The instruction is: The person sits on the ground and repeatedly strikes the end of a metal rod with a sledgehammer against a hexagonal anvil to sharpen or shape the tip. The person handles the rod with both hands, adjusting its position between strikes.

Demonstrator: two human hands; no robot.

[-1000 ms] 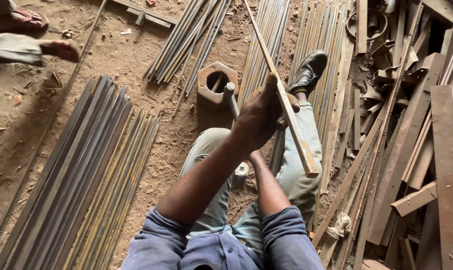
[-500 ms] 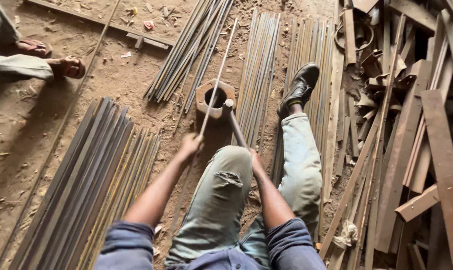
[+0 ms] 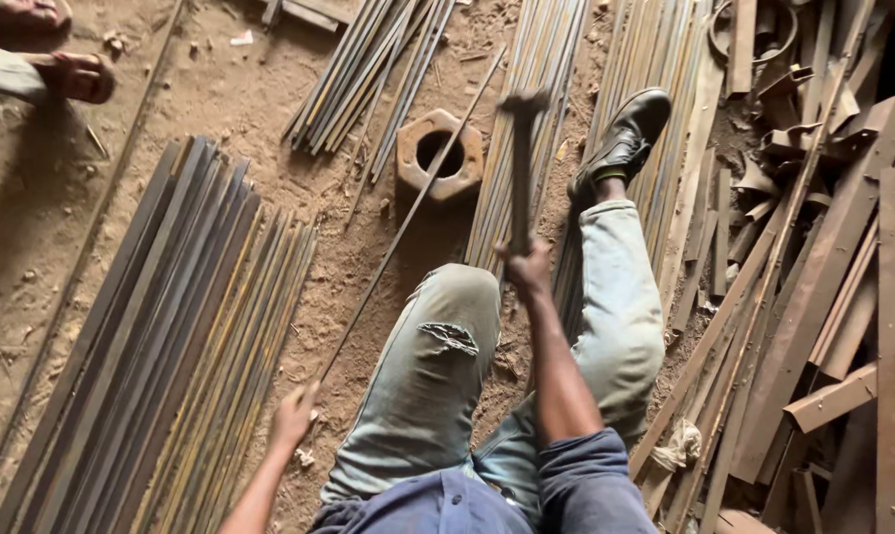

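Dirt floor (image 3: 269, 119) carries a big stack of flat metal strips (image 3: 161, 336) at 9 o'clock, scrap offcuts (image 3: 823, 297) at 3 o'clock, more rod bundles (image 3: 368, 69) at 12, and a large hex nut block (image 3: 439, 155) just above centre serving as an anvil. Left hand (image 3: 296, 415), at 7 o'clock, is closed around the near end of a thin rod (image 3: 408, 213) whose far part lies across the block; right hand (image 3: 529, 265) is wrapped tight on a hammer (image 3: 521, 158) raised above the block, head blurred. Judgement: mid-job, rod positioned, blow not landed, many rods look left to work.

Rusty matt metal rods (image 3: 161, 336) — worn denim trousers (image 3: 437, 386), dusty earth
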